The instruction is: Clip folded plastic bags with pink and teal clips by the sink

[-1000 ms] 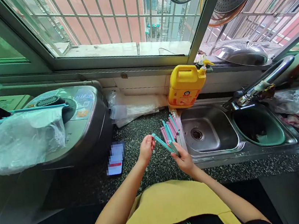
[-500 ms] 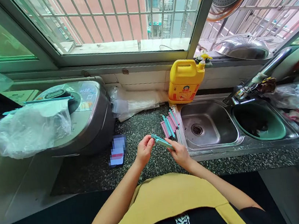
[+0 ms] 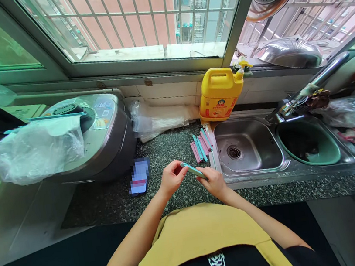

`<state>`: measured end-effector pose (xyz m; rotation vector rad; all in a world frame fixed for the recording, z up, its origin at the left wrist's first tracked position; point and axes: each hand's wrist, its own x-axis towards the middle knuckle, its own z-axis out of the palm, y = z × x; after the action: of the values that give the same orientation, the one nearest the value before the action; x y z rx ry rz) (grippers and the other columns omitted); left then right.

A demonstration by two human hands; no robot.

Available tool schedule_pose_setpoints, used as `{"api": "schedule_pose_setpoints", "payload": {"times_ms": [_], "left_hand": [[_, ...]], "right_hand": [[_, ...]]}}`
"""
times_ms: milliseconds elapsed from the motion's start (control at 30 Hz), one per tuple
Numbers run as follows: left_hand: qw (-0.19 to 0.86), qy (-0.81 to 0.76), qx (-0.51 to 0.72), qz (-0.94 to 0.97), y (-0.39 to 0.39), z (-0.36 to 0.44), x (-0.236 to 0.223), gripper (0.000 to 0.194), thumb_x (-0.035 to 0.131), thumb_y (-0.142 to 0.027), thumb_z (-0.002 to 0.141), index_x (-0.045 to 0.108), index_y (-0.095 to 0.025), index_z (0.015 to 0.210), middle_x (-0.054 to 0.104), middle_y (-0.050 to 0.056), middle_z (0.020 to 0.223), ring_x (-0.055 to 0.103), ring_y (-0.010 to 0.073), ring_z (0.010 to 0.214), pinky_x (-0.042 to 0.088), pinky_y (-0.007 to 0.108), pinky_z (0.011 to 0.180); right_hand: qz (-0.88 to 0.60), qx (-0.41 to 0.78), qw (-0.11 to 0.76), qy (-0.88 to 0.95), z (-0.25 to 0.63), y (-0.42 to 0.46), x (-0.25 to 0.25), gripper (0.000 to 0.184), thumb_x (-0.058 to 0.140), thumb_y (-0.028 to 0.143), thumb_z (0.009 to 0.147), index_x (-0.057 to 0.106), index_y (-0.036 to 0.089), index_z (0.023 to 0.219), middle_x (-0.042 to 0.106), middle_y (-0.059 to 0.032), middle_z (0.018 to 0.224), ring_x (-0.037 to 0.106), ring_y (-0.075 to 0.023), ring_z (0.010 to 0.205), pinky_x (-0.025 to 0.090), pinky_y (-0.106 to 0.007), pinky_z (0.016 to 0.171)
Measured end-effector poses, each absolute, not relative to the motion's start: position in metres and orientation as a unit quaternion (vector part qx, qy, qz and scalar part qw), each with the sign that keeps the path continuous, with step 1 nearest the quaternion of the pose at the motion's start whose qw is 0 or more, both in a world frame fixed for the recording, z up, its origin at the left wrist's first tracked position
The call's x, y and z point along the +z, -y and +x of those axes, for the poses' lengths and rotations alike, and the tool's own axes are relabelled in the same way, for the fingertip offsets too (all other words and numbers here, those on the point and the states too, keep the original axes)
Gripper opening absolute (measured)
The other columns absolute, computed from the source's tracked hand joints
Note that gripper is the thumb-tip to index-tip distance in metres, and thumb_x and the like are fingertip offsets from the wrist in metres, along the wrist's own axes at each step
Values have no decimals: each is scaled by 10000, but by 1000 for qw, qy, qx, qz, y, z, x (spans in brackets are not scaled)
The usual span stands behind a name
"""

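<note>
Between my two hands, above the dark speckled counter (image 3: 166, 150), is a teal bag sealing clip (image 3: 195, 171). Fingertips of my left hand (image 3: 172, 178) pinch its left end. My right hand (image 3: 214, 183) grips the other end, thumb along the top. Fingers partly cover both ends of the clip. Just beyond my right hand lies a pile of pink and teal sealing clips (image 3: 201, 145), side by side against the sink's left rim.
Right of the clips is a steel sink (image 3: 248, 145) with a green basin (image 3: 329, 153) in its second bowl. A yellow jug (image 3: 218, 94) stands behind. At left are a phone (image 3: 139, 176), a rice cooker (image 3: 110, 149) and a plastic bag (image 3: 37, 150). Folded plastic bags (image 3: 165, 119) lie by the wall.
The clip's two strips, spread apart at the left end before, now lie together as one narrow bar. My left fingers have moved slightly right along it; my right hand keeps its grip.
</note>
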<state>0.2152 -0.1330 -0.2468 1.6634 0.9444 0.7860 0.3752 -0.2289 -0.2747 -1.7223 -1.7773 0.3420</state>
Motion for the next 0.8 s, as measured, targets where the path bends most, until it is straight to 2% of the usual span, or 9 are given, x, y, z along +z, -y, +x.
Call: {"api": "schedule_pose_setpoints", "payload": {"times_ms": [100, 267, 433, 533, 600, 700, 800], "left_hand": [[497, -390, 327, 702, 132, 214, -248, 218, 570, -383, 743, 573, -171, 695, 484, -9, 627, 410, 101, 562, 340, 220, 529], [490, -377, 328, 714, 129, 216, -247, 202, 572, -351, 736, 551, -174, 642, 454, -20, 596, 387, 99, 542, 318, 222, 518], [482, -375, 320, 724, 127, 216, -247, 192, 561, -333, 737, 540, -174, 632, 451, -23, 581, 386, 100, 538, 315, 223, 520], [486, -382, 322, 717, 123, 216, -256, 187, 548, -333, 742, 541, -173, 645, 469, -23, 596, 405, 102, 552, 327, 221, 532], [494, -395, 316, 707, 118, 219, -265, 192, 533, -339, 745, 539, -172, 650, 478, -25, 593, 415, 104, 551, 336, 221, 535], [494, -436, 287, 695, 106, 231, -283, 193, 507, -339, 757, 538, -168, 673, 495, -27, 581, 442, 109, 547, 352, 223, 541], [470, -489, 200, 707, 93, 252, -299, 170, 495, -308, 775, 558, -153, 751, 576, -2, 662, 518, 123, 619, 386, 220, 585]], "right_hand": [[-631, 152, 352, 675, 374, 229, -272, 282, 445, 348, 872, 591, 177, 1043, 667, -75, 899, 610, -183, 820, 466, -285, 724], [-636, 150, 350, 671, 372, 228, -274, 277, 395, 342, 891, 617, 177, 902, 652, -59, 753, 586, -167, 689, 439, -264, 636], [-642, 145, 345, 669, 371, 228, -277, 259, 412, 332, 886, 620, 179, 879, 649, -50, 719, 585, -161, 665, 425, -252, 619], [-660, 149, 333, 657, 369, 229, -279, 212, 452, 305, 864, 606, 175, 931, 675, -56, 809, 615, -162, 732, 435, -248, 667], [-690, 153, 290, 646, 367, 226, -281, 196, 475, 290, 846, 598, 168, 935, 680, -56, 823, 630, -164, 741, 435, -243, 663], [-738, 156, 168, 634, 365, 213, -282, 190, 484, 295, 835, 606, 158, 882, 680, -52, 755, 645, -174, 711, 431, -239, 632], [-764, 153, 55, 624, 364, 184, -279, 228, 473, 313, 838, 609, 141, 900, 684, -96, 824, 655, -198, 775, 445, -253, 655]]}}
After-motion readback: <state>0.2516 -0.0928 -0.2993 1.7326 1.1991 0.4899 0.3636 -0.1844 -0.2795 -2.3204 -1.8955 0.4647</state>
